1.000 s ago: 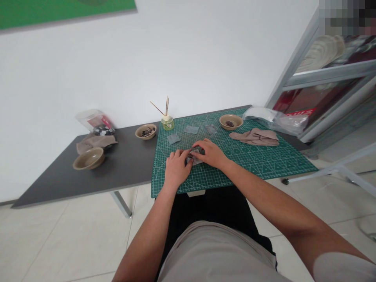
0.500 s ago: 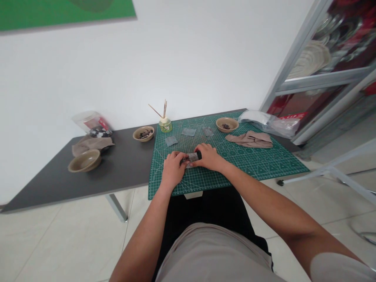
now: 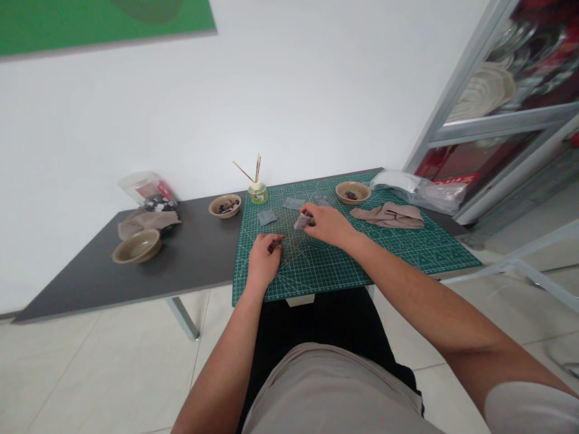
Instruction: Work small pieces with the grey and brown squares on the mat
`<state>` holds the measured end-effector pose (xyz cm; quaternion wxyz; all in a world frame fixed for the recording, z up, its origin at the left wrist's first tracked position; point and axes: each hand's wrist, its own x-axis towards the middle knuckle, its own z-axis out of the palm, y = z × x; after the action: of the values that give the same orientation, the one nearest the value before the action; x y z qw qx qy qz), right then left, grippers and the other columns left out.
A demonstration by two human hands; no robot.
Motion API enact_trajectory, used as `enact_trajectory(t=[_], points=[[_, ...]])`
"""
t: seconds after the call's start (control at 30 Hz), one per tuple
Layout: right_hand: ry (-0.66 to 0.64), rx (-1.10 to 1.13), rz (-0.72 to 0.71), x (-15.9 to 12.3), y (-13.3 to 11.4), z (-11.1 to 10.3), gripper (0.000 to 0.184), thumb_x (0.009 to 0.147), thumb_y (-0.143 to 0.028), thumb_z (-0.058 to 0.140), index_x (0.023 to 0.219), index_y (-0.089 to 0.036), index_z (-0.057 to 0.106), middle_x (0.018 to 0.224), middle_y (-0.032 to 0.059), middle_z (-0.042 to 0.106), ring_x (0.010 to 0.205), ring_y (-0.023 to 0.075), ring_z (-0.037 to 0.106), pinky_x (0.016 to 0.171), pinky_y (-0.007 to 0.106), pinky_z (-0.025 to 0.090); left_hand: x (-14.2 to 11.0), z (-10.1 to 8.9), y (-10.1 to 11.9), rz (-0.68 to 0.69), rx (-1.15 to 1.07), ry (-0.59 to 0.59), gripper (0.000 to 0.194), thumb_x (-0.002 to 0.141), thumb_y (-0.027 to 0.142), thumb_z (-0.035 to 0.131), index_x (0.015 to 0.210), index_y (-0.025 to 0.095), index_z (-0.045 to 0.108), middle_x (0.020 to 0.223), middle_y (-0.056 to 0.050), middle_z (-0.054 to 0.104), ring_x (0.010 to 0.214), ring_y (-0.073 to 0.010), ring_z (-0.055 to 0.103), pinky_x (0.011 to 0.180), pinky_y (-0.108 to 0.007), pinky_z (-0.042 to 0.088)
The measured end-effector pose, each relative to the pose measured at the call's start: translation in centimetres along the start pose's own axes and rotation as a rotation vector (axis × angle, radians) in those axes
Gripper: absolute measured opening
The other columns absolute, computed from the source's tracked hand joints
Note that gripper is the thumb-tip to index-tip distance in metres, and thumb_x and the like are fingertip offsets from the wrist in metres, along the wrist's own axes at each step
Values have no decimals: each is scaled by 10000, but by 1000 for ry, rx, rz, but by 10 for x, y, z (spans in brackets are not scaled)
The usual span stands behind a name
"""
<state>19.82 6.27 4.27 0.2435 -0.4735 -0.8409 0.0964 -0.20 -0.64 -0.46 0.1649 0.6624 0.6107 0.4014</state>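
Note:
Over the green cutting mat [image 3: 325,271], my right hand [image 3: 328,223] is closed on a small greyish, crumpled-looking piece [image 3: 302,222], with something dark at its fingertips. My left hand [image 3: 263,259] rests near the front of the mat, its fingers curled round a small dark piece [image 3: 273,246] that they mostly hide. The two hands are apart. Beyond them lie thin grey-blue squares: one [image 3: 266,217] at left, one [image 3: 294,204] in the middle, and another [image 3: 322,199] partly behind my right hand.
A bowl of pebbles [image 3: 225,206] and a reed diffuser [image 3: 257,191] stand at the back. Another bowl [image 3: 353,192] holds a few dark pieces. A brown cloth [image 3: 389,216] and plastic bag [image 3: 418,190] lie right; a bowl [image 3: 137,247], cloth [image 3: 147,223] and clear bag [image 3: 151,190] sit left.
My hands have come apart. The right one has moved away from me with the greyish piece, towards the squares; the left has stayed near the mat's front with the small dark piece.

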Motion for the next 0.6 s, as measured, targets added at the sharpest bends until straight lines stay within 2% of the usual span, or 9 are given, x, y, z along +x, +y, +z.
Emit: enact_trajectory(t=[0.1, 0.23, 0.37, 0.5, 0.6], points=[[-91, -67, 13, 0, 1, 9, 319, 780, -195, 641, 1098, -192, 625, 929, 87, 725, 820, 256, 650, 669, 309, 396, 0, -1, 1, -14, 8, 19, 299, 817, 94, 490, 940, 222, 731, 906, -39, 608, 847, -179, 599, 807, -329, 507], [-15, -46, 40, -1, -2, 16, 290, 814, -211, 619, 1104, -190, 619, 946, 82, 730, 835, 256, 661, 684, 313, 406, 1, -1, 2, -18, 3, 39, 286, 820, 110, 494, 905, 222, 742, 915, -41, 626, 830, -174, 599, 799, -321, 504], [-33, -45, 11, -2, -6, 19, 181, 823, -217, 613, 1000, -196, 648, 913, 71, 730, 831, 244, 657, 683, 306, 395, 1, 1, -3, -59, -120, 42, 239, 832, 205, 558, 1022, 224, 702, 907, -25, 659, 797, -165, 619, 789, -316, 511], [30, -14, 20, -2, -6, 22, 178, 834, -244, 616, 1005, -202, 640, 886, 55, 717, 801, 224, 639, 677, 294, 383, 2, 4, -8, -192, -272, 73, 148, 785, 266, 647, 914, 193, 641, 830, -10, 674, 731, -154, 633, 730, -298, 512], [13, 14, 31, -4, -5, 23, 123, 829, -277, 635, 929, -206, 647, 818, 38, 698, 738, 206, 615, 646, 285, 360, 2, 5, -10, -195, -342, 72, 144, 779, 272, 645, 896, 189, 631, 809, -6, 667, 689, -145, 629, 699, -289, 504]])
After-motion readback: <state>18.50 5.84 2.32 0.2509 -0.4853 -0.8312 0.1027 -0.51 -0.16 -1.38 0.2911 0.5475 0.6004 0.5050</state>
